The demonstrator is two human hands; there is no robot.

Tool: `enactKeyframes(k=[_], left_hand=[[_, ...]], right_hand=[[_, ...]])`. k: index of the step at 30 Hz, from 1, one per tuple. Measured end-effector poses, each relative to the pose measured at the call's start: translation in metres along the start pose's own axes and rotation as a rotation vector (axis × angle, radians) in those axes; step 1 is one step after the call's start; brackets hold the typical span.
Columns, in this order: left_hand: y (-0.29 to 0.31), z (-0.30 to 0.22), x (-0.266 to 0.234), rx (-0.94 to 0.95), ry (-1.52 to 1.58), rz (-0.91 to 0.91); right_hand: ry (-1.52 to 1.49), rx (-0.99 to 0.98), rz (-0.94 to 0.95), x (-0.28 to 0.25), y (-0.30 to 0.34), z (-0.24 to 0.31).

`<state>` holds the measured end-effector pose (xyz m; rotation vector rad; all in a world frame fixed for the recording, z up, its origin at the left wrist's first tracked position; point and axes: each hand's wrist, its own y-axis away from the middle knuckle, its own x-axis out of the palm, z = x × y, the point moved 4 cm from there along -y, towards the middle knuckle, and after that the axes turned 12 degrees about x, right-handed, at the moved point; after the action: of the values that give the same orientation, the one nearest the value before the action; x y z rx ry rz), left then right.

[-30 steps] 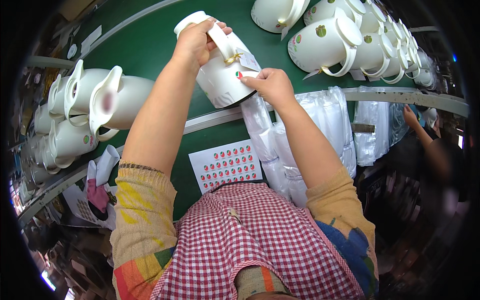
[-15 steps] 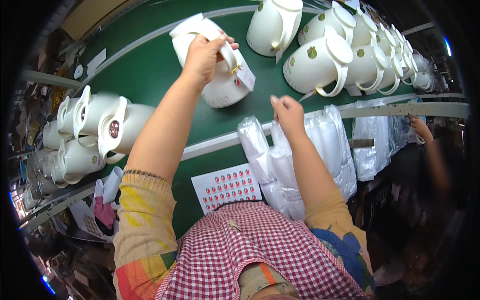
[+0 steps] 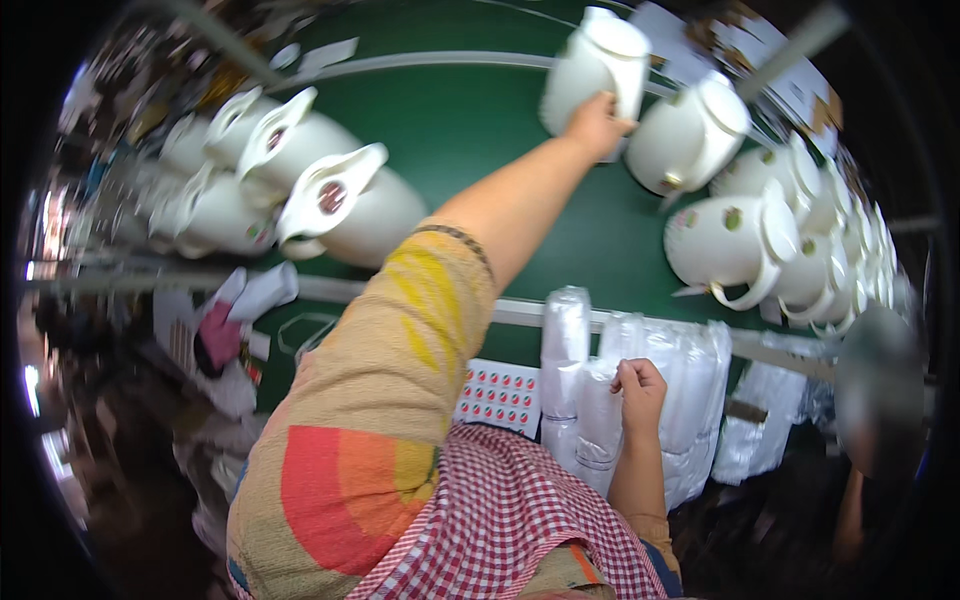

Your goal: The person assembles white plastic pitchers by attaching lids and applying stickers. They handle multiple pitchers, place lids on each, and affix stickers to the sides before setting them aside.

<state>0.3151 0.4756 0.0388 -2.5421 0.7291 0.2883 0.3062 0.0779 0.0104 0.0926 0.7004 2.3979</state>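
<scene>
My left hand (image 3: 593,126) reaches to the far side of the green table and is closed round the handle of a white lidded jug (image 3: 585,75). That jug looks upright, close to a second white jug (image 3: 672,145) on its right. My right hand (image 3: 641,384) is held low over clear plastic bags (image 3: 678,400), with its fingers curled together. Whether anything small is between those fingers is hidden. A sheet of red and green round stickers (image 3: 500,393) lies by my checked apron, left of the bags.
White jugs (image 3: 370,205) with open mouths lie in rows at the left of the green table (image 3: 460,110). More lidded jugs (image 3: 725,240) are stacked at the right. A pale rail (image 3: 520,312) runs along the near edge. Another person's blurred arm (image 3: 852,510) shows at far right.
My left hand has carried the jug away to the right, setting it more upright near the others. My right hand has drawn back towards me, over the bags. The view has turned left.
</scene>
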Motion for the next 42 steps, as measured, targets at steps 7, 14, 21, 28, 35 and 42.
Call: enactKeyframes(k=[7,14,21,28,35,42], left_hand=[[0.279,-0.102,-0.127,0.228,0.089,0.068],[0.69,-0.166,-0.463,-0.562,-0.508,-1.131],[1.065,-0.174,-0.438,-1.366,-0.418,-1.267],[1.07,-0.091,-0.362,-1.513,-0.403,-0.624],[1.063,-0.012,-0.314,-1.117,-0.102,-1.018],[1.066,-0.008,-0.281,-1.057,0.208,-1.472]], right_hand=[[0.139,-0.095,0.342,0.087,0.018,0.031],[0.423,0.043,0.713,0.187,0.054,-0.006],[0.784,0.064,1.007,0.291,0.142,-0.05],[1.074,-0.438,1.509,0.465,0.328,-0.081],[2.283,-0.771,1.544,0.613,0.403,-0.307],[1.994,-0.528,1.577,0.594,0.287,-0.434]])
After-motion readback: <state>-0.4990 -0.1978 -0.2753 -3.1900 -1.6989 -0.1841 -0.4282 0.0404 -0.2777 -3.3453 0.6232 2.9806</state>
